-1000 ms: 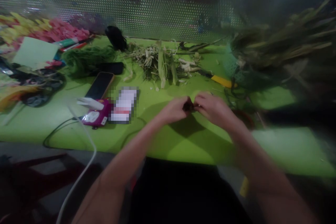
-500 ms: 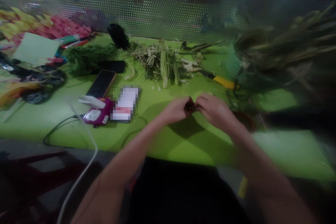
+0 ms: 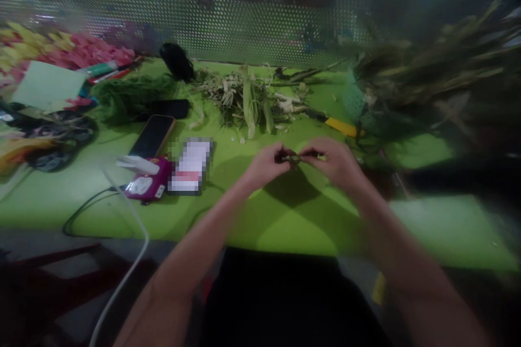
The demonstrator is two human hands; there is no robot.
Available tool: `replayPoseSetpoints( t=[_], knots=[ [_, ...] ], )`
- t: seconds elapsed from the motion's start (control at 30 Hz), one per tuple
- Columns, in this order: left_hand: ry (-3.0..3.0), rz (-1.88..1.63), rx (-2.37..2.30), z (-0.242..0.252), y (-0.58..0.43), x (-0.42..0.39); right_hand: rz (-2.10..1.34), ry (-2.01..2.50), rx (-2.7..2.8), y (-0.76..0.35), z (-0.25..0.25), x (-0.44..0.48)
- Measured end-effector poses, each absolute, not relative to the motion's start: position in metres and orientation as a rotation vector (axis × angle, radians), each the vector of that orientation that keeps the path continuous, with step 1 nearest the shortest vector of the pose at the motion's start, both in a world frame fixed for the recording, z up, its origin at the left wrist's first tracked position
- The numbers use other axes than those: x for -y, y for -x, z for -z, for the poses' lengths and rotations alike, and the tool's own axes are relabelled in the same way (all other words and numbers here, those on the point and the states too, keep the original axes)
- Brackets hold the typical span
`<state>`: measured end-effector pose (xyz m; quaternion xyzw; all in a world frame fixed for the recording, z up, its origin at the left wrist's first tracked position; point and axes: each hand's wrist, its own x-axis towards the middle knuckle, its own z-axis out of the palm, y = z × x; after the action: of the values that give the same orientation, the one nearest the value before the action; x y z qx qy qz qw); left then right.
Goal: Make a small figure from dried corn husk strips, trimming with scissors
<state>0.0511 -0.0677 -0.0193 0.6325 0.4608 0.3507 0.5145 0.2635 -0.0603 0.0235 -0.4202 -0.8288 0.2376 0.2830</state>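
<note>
Over the green tabletop, my left hand and my right hand meet, fingertips nearly touching. Pinched between them is a small thin greenish-brown strip, perhaps a bit of dried plant; blur and fingers hide its full shape. Both hands are closed on it. Beyond them lies a heap of dried plant scraps with a pale green stalk piece standing out in front. To its right is a tool with a yellow handle.
Left of my hands lie a phone with a lit, blurred screen, a dark phone and a purple device with cables. Green netting and pink and yellow flowers sit farther left. Long dried stalks spread at right.
My fingertips have drawn slightly apart, so the thin strip between them now shows. The whole view has shifted a little, with the table things appearing lower and farther left.
</note>
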Motion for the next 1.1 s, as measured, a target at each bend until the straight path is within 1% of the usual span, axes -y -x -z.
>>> replayPoseSetpoints(
  t=[0.23, 0.37, 0.53, 0.63, 0.73, 0.83, 0.97, 1.1],
  knots=[
    [-1.670, -0.828, -1.137, 0.018, -0.054, 0.070, -0.329, 1.110, 2.427, -0.252, -0.016, 0.069],
    [-1.672, -0.812, -1.127, 0.023, -0.056, 0.071, -0.254, 1.116, 2.427, -0.247, -0.010, 0.073],
    [-1.267, -1.002, -1.064, 0.029, -0.057, 0.069, -0.318, 1.204, 2.161, -0.245, -0.012, 0.077],
    [-1.099, -1.099, -1.072, 0.025, -0.057, 0.067, -0.455, 1.218, 2.001, -0.240, -0.011, 0.081],
    [-1.034, -1.160, -1.085, 0.023, -0.058, 0.067, -0.613, 1.160, 2.002, -0.230, -0.003, 0.083],
    [-0.963, -1.180, -1.066, 0.021, -0.060, 0.067, -0.635, 1.105, 2.111, -0.219, 0.005, 0.083],
    [-0.902, -1.156, -1.036, 0.020, -0.065, 0.070, -0.395, 1.261, 2.214, -0.214, 0.010, 0.082],
    [-0.889, -1.165, -1.061, 0.026, -0.068, 0.071, -0.130, 1.451, 2.170, -0.216, 0.011, 0.079]
  ],
)
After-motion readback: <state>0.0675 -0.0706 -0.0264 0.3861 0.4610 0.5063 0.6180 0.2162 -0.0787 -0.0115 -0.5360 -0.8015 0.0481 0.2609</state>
